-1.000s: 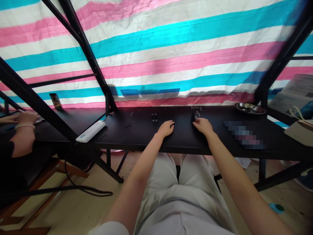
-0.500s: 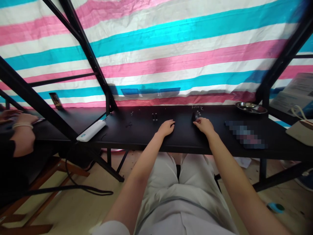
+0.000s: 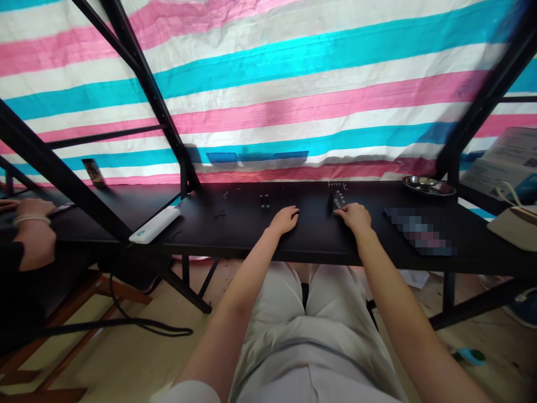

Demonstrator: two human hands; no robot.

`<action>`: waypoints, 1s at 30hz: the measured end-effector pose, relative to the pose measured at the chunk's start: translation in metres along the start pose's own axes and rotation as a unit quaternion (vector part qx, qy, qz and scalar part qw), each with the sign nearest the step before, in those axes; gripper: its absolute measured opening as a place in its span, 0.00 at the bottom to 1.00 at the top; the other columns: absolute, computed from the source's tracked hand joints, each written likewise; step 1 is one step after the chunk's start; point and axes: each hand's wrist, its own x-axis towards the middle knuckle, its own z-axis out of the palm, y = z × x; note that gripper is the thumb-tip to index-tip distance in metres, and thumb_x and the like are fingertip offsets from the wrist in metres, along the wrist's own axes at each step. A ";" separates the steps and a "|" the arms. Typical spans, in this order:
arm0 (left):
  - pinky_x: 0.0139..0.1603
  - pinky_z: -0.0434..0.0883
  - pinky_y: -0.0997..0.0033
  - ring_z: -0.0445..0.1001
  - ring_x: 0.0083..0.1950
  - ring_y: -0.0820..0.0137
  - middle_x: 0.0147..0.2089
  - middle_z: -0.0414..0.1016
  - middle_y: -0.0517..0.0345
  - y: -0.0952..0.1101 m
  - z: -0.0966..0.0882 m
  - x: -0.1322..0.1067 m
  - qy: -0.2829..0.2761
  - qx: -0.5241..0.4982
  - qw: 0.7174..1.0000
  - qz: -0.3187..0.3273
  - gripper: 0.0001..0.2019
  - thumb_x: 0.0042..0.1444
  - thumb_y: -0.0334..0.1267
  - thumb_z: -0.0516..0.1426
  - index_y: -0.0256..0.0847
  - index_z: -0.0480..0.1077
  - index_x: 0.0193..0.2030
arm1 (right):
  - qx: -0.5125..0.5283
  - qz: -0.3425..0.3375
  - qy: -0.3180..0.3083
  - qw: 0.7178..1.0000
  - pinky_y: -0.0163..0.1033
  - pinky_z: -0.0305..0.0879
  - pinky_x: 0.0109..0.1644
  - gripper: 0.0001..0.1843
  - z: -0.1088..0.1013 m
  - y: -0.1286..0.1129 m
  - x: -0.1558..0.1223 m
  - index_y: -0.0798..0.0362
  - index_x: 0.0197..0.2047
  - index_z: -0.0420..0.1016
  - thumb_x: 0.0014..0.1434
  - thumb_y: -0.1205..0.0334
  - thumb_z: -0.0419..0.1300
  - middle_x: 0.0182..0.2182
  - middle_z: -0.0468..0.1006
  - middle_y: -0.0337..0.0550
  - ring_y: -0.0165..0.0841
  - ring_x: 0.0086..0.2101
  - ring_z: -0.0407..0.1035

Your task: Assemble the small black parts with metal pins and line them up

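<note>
My left hand [image 3: 286,219] rests on the black table [image 3: 243,229] with its fingers curled together; whatever may be in them is hidden. To its left stand two small dark cylinders with pale ends [image 3: 264,201]. My right hand [image 3: 354,216] has thumb and forefinger pinched low over the tabletop, and anything between the tips is too small to make out. Just beyond those fingertips are a small dark upright piece [image 3: 331,201] and a cluster of small pale-tipped pieces [image 3: 339,197].
Tiny white bits [image 3: 337,184] lie near the table's back edge. On the right are a metal dish [image 3: 428,185], a blurred-out flat object [image 3: 419,230] and a beige bag [image 3: 514,226]. A white oblong device [image 3: 155,224] lies left, near a black frame post. Another person's hand [image 3: 36,208] is far left.
My right hand has drawn slightly back and right from the dark piece, uncovering more of the pale-tipped cluster. My left hand stays put. The other person's hand has shifted left.
</note>
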 end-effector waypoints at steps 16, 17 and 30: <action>0.63 0.61 0.62 0.65 0.60 0.64 0.58 0.68 0.48 0.002 -0.001 -0.001 0.001 -0.003 1.000 -0.002 0.16 0.57 0.34 0.51 0.36 0.71 0.51 | 0.007 0.011 -0.001 1.000 0.40 0.64 0.37 0.20 0.002 0.002 0.001 0.50 0.39 0.80 0.50 0.45 0.60 0.34 0.78 0.52 0.41 0.36 0.72; 0.63 0.61 0.62 0.66 0.60 0.64 0.58 0.68 0.48 0.001 -0.001 -0.001 0.002 -0.003 1.000 -0.002 0.16 0.58 0.34 0.50 0.36 0.71 0.51 | 0.011 0.009 0.000 1.000 0.40 0.64 0.37 0.20 0.003 0.003 0.001 0.50 0.40 0.79 0.50 0.45 0.61 0.35 0.78 0.52 0.41 0.36 0.72; 0.64 0.60 0.64 0.65 0.61 0.65 0.58 0.67 0.47 0.002 -0.004 0.000 -0.010 -0.004 1.000 -0.007 0.18 0.58 0.35 0.49 0.34 0.69 0.53 | 0.034 0.022 -0.023 0.999 0.39 0.65 0.37 0.21 0.004 0.007 0.003 0.52 0.43 0.78 0.49 0.48 0.61 0.36 0.79 0.51 0.41 0.38 0.72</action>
